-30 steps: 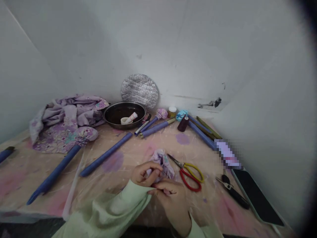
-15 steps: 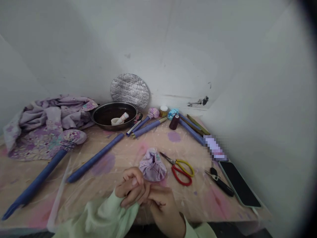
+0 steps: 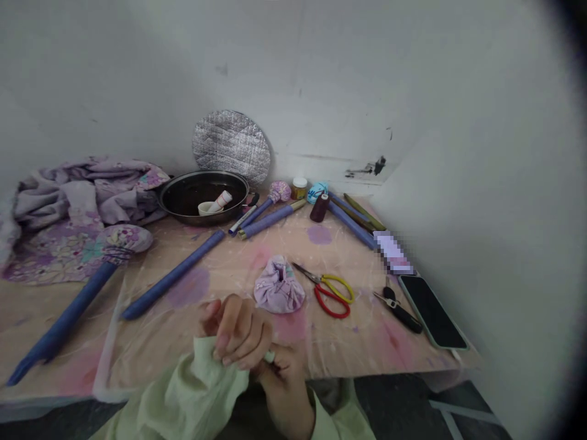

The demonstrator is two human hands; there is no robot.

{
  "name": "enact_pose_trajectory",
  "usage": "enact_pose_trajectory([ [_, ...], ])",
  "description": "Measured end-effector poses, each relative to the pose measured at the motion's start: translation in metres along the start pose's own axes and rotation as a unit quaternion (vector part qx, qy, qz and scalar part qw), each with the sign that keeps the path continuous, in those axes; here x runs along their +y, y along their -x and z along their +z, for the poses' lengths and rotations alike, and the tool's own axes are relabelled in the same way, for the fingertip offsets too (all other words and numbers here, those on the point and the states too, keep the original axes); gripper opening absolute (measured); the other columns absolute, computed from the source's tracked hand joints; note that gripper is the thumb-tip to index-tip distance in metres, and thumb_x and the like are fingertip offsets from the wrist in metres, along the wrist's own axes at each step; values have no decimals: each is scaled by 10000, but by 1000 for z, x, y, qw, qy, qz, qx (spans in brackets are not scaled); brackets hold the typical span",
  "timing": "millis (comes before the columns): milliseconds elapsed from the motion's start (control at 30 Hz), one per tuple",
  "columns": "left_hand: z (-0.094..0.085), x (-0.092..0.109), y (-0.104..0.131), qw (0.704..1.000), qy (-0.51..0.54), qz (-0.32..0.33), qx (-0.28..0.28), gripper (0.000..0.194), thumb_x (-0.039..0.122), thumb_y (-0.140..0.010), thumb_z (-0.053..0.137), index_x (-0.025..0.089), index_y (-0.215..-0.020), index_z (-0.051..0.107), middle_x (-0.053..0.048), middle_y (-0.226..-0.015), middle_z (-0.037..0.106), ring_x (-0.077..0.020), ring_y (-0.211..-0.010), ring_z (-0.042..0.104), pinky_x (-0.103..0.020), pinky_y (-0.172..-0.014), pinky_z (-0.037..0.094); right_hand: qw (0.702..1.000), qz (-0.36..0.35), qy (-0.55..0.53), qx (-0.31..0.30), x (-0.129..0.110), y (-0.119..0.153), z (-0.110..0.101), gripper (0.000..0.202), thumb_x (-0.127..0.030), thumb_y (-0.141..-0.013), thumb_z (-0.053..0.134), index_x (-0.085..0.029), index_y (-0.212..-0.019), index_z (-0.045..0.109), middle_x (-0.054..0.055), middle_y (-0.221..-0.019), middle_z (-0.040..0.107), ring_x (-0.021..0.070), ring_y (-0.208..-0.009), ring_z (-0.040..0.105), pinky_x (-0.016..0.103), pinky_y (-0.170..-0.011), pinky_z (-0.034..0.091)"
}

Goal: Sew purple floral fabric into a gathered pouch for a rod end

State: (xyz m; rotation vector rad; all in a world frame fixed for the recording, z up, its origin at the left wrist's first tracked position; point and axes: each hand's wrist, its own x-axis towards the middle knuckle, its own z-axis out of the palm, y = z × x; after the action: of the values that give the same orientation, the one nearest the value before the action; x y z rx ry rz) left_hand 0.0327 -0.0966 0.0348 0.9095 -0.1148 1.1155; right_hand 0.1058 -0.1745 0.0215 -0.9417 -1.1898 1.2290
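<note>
My left hand (image 3: 243, 333) is raised near the table's front edge, its fingers curled toward the pale green sleeve (image 3: 202, 379) at its wrist. Just right of it and lower, my right hand (image 3: 285, 382) has its thumb and fingers closed on a bit of the pale green sleeve cuff. A gathered lilac fabric pouch (image 3: 279, 286) lies directly beyond both hands, touching neither. Beside the pouch are scissors (image 3: 331, 292) with one red and one yellow handle.
Left are a padded blue stick (image 3: 73, 315), a plain blue stick (image 3: 174, 275) and floral cloth (image 3: 59, 250). A black pan (image 3: 202, 217), thread spool (image 3: 319, 208) and jar (image 3: 299, 188) stand behind. Right lie black-handled pliers (image 3: 403, 315) and a phone (image 3: 433, 311).
The view has tilted down, so the tabletop objects appear higher. My left hand has turned, showing its curled fingers, and my right hand has moved onto the sleeve cuff.
</note>
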Motion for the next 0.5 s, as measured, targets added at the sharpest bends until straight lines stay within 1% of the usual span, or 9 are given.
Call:
enact_pose_trajectory([
  [33, 3, 7, -3, 988, 89, 29, -124, 483, 472, -876, 318, 198, -492, 420, 90, -204, 260, -44, -155, 216, -145, -291, 328, 1000, 20, 2, 16, 0, -2, -2, 255, -299, -770, 556, -167, -586, 672, -19, -502, 520, 88, -486, 420, 202, -500, 393],
  [67, 8, 13, -7, 975, 120, 19, -186, 468, 401, -893, 284, 186, -493, 396, 81, -222, 272, -41, -163, 237, -144, -308, 336, 999, 36, 4, 38, 1, -5, -5, 247, -241, -732, 567, -158, -512, 644, -30, -458, 475, 76, -455, 371, 192, -459, 352],
  [100, 14, 18, -11, 973, 109, 24, -204, 458, 361, -899, 264, 176, -496, 377, 74, -235, 277, -34, -170, 234, -141, -315, 330, 997, 46, 8, 62, 2, -7, -7, 239, -190, -685, 569, -153, -452, 611, -40, -423, 440, 67, -433, 338, 185, -430, 319],
  [133, 21, 21, -14, 980, 69, 35, -184, 446, 347, -898, 269, 172, -499, 365, 72, -240, 252, -30, -178, 204, -142, -308, 301, 995, 54, 15, 86, 3, -9, -9, 227, -150, -635, 563, -150, -409, 581, -46, -395, 419, 62, -416, 322, 179, -411, 299],
  [200, 32, 22, -16, 980, -32, 68, -185, 421, 313, -890, 289, 170, -513, 408, 61, -247, 249, -41, -200, 213, -160, -310, 277, 987, 55, 39, 143, 5, -11, -12, 187, -108, -552, 543, -149, -369, 548, -55, -357, 416, 57, -385, 325, 169, -384, 289],
  [300, 38, 17, -12, 971, -122, 107, -178, 382, 287, -882, 321, 160, -545, 448, 55, -285, 266, -39, -235, 224, -168, -330, 280, 977, 28, 89, 192, 3, -11, -14, 142, -93, -520, 538, -151, -392, 564, -51, -364, 479, 62, -366, 378, 163, -374, 321],
  [333, 38, 16, -10, 967, -141, 113, -178, 372, 290, -879, 328, 159, -554, 454, 52, -304, 280, -40, -249, 238, -172, -340, 291, 977, 12, 103, 184, 2, -10, -15, 151, -88, -536, 530, -152, -407, 573, -44, -383, 507, 66, -373, 406, 163, -383, 341],
  [400, 37, 18, -5, 965, -169, 114, -166, 363, 304, -874, 338, 157, -569, 468, 44, -331, 298, -49, -278, 275, -183, -368, 325, 983, -24, 125, 131, 0, -8, -17, 202, -70, -589, 496, -155, -427, 581, -33, -423, 547, 74, -402, 464, 164, -421, 388],
  [500, 33, 28, 1, 967, -219, 94, -93, 352, 330, -869, 395, 148, -603, 538, 24, -370, 354, -80, -361, 380, -220, -456, 402, 986, -58, 157, 22, -2, -7, -27, 267, -50, -668, 464, -166, -490, 626, -19, -477, 589, 87, -460, 536, 174, -493, 449],
])
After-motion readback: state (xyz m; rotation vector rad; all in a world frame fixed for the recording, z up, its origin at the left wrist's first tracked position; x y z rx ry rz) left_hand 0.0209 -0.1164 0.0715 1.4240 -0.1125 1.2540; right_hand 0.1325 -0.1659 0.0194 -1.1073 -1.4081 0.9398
